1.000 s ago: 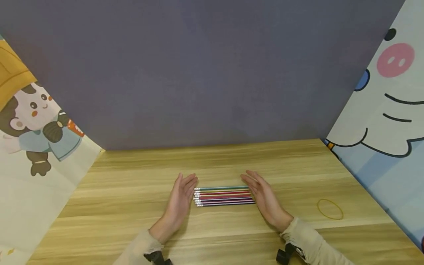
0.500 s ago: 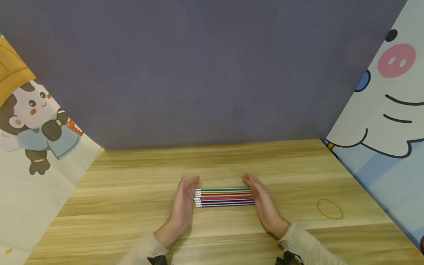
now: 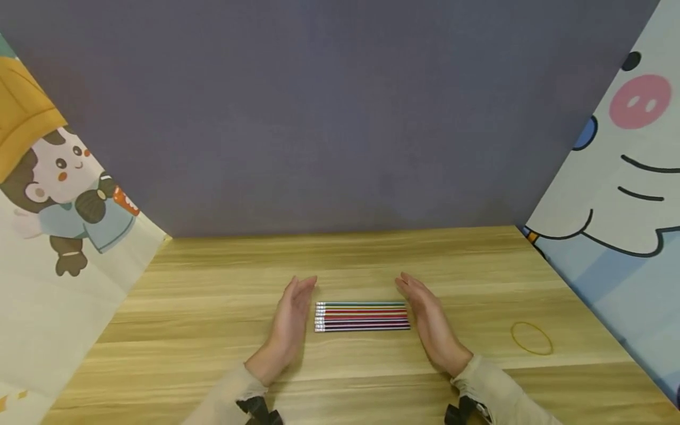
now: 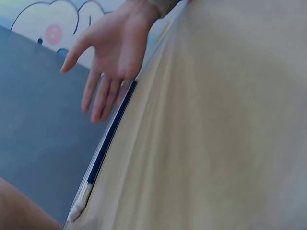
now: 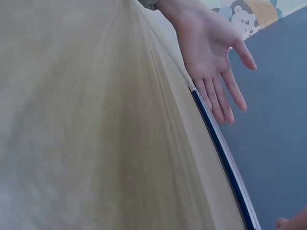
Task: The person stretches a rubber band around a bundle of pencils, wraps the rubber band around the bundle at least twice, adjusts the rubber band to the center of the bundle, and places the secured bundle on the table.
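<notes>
Several pencils point(image 3: 366, 317) of different colours lie side by side in a flat row on the wooden table, their white eraser ends evenly lined up at the left. My left hand point(image 3: 289, 321) stands on edge just left of the erasers, fingers straight, a small gap between. On the other side my right hand point(image 3: 431, 324) stands likewise beside the far ends, palm facing inward and fingers straight. In the left wrist view a dark blue pencil point(image 4: 111, 134) is the nearest of the row. Neither hand holds anything.
A thin yellow rubber band point(image 3: 532, 338) lies on the wooden table point(image 3: 212, 295) to the right of my right hand. A grey panel point(image 3: 340, 118) rises behind the table. Cartoon-printed walls point(image 3: 627, 195) stand on both sides.
Both hands moved inward against the pencil ends, then drew slightly apart. The eraser ends, uneven before, now line up. The rubber band stays where it was.
</notes>
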Demonstrator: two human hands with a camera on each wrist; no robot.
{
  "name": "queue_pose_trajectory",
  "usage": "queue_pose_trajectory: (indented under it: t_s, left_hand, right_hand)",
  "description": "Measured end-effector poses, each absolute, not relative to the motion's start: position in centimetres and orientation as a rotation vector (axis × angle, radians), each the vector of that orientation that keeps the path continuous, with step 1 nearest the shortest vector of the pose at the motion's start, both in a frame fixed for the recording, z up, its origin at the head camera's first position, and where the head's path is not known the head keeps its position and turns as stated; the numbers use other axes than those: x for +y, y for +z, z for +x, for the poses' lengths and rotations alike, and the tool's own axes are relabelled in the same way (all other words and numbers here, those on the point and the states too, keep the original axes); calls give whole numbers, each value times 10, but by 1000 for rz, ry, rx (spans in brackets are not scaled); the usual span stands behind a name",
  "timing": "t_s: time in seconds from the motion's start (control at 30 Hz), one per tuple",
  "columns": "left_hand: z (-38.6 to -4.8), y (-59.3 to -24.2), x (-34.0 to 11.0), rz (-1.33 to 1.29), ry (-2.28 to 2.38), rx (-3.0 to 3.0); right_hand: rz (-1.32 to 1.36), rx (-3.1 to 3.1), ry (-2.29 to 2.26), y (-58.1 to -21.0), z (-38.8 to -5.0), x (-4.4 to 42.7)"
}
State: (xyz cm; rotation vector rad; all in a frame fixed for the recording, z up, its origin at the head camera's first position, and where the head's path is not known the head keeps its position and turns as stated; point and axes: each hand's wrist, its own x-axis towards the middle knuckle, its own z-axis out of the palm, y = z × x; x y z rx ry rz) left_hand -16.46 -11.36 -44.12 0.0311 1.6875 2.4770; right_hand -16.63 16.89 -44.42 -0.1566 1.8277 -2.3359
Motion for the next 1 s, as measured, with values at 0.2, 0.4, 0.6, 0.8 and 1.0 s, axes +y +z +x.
queue_pose_trajectory:
  t_s: [0.2,0.4,0.6,0.8,1.0]
  left_hand:
    - [-171,-445,-112,55,2555,1617]
    - [-168,-451,-96,-18,2615,1642]
    - [-165,-452,-91,-34,2593,1676]
    - [-169,-441,-99,-21,2479,1695]
    - [-182,-420,-127,27,2304,1840]
  right_hand:
    - [-220,1714,-2382,-448,-172,164]
    - [-244,1727,-2409,-452,-172,158]
    - [-247,1749,-2408,-454,-170,161]
    - [-230,1843,-2318,-446,-171,166]
    - [-267,2025,-2166,-420,-179,182]
